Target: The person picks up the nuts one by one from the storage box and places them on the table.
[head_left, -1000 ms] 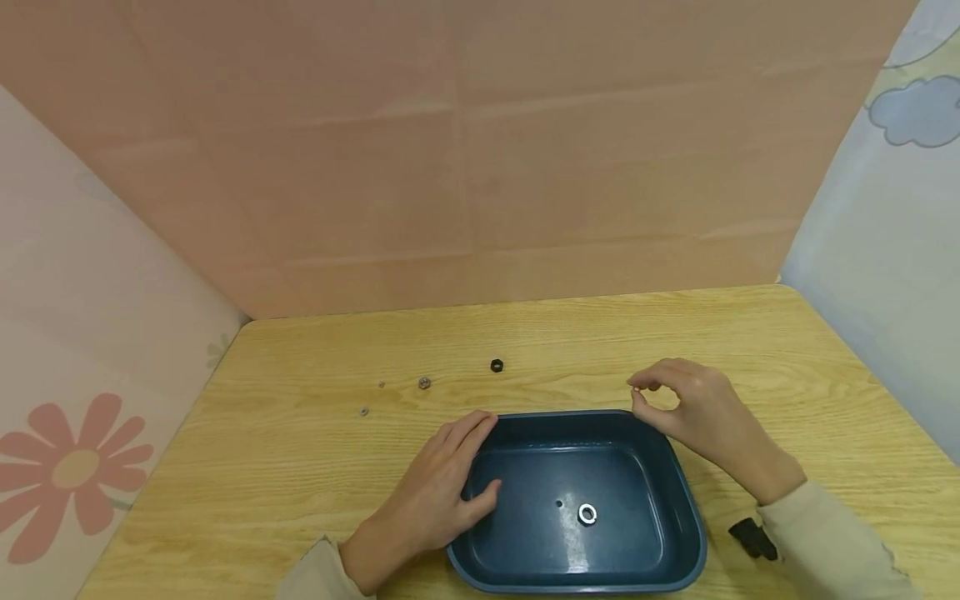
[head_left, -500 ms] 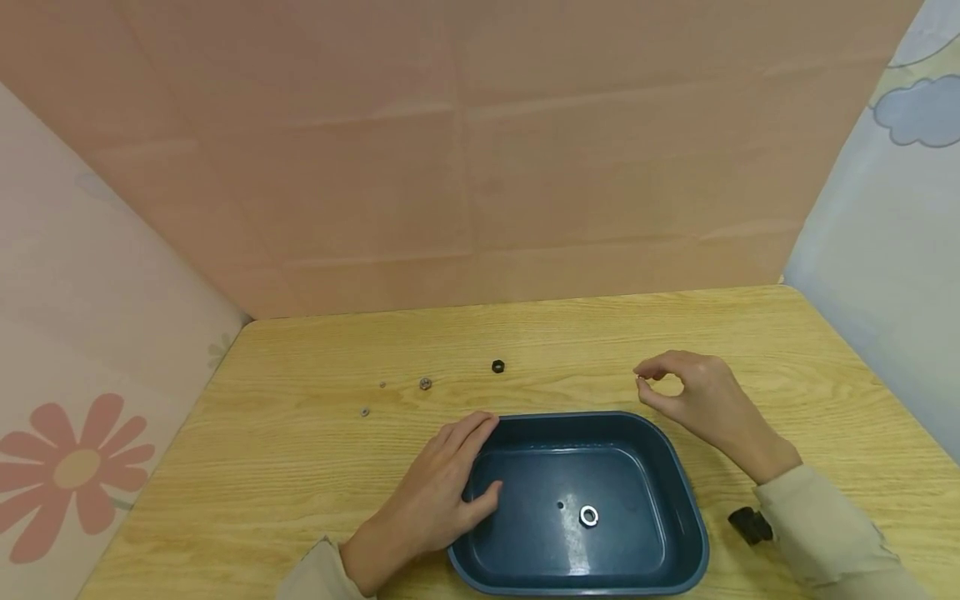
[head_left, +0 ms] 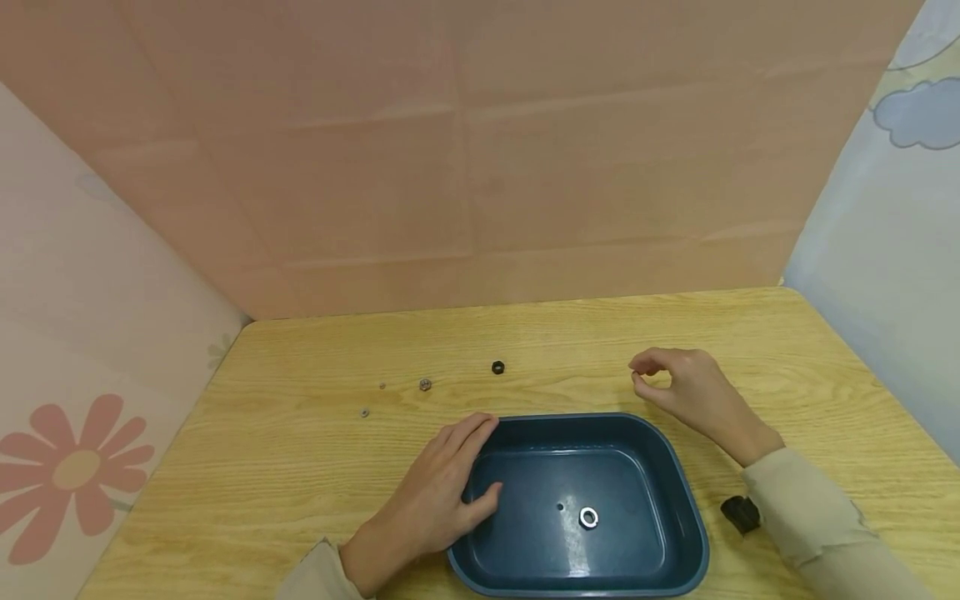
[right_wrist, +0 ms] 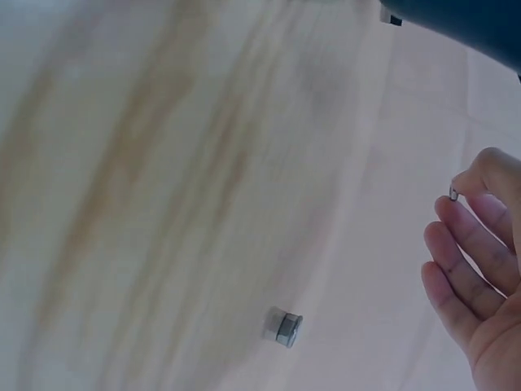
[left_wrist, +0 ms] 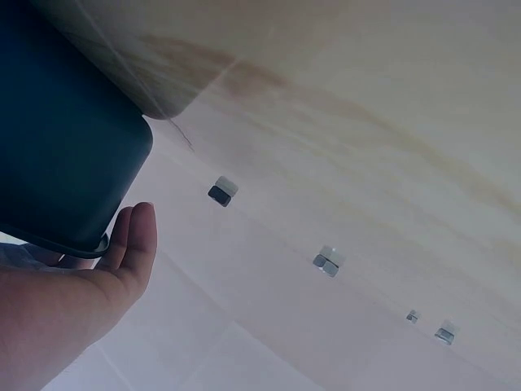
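Note:
My left hand (head_left: 442,483) holds the left wall of a dark blue tray (head_left: 577,588), its fingers hooked over the rim and its thumb inside. Inside lies a silver hex nut (head_left: 588,517) with a tiny dark piece (head_left: 560,507) beside it. Beyond the tray's far right corner, my right hand (head_left: 693,392) pinches a tiny metal nut (right_wrist: 453,193) between thumb and forefinger, above the table. A black nut (head_left: 498,367), a silver nut (head_left: 425,385) and two smaller nuts (head_left: 364,412) lie left of it on the table.
Another silver nut (right_wrist: 289,328) shows on the table in the right wrist view; I cannot pick it out in the head view. A black object (head_left: 741,514) sits by the right sleeve. An orange-brown panel (head_left: 465,167) stands behind the wooden table (head_left: 300,483).
The right hand has lifted away from the tray's far right corner, moving slightly farther back with its pinch kept. The left hand and the loose nuts stay as they were.

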Available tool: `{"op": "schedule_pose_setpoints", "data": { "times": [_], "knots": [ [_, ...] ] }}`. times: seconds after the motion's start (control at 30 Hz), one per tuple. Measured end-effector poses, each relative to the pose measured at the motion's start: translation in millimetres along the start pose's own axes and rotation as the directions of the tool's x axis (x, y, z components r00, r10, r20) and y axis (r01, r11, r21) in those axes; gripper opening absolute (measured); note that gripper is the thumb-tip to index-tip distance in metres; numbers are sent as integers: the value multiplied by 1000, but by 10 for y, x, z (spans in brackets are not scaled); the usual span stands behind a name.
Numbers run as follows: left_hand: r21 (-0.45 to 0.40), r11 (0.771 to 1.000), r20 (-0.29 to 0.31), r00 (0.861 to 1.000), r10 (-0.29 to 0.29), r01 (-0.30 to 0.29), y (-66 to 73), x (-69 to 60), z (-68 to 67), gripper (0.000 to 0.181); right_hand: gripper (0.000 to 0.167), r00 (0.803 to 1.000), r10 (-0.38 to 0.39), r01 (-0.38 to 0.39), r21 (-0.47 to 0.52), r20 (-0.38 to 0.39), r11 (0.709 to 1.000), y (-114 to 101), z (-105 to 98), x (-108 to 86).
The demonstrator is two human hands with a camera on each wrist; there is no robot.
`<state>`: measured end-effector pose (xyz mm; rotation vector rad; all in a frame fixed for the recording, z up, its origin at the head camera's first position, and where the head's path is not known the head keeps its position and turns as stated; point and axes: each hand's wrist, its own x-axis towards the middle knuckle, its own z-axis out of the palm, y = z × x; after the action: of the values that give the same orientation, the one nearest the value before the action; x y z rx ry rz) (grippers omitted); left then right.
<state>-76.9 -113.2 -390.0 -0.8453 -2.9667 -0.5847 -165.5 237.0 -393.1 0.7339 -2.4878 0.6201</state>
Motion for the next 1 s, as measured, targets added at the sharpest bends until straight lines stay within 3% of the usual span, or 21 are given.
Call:
{"op": "schedule_pose_setpoints", "data": {
  "times": [0.2,0.43,0.77,1.0],
  "knots": [
    [-4,1000,8,1000,-5,5,10,3,5,72,13,994,38,-38,-8,107,999,63,9,28],
    [2,1000,7,1000,-3,3,17,7,5,72,13,952,90,-92,-10,293,996,113,-13,54],
    [-7,1000,11,1000,-3,3,32,12,1,72,10,930,68,-60,-33,361,998,181,26,70],
    [1,1000,12,1000,1,-1,37,14,2,72,11,923,21,6,-69,384,998,180,39,70]
  ]
}}
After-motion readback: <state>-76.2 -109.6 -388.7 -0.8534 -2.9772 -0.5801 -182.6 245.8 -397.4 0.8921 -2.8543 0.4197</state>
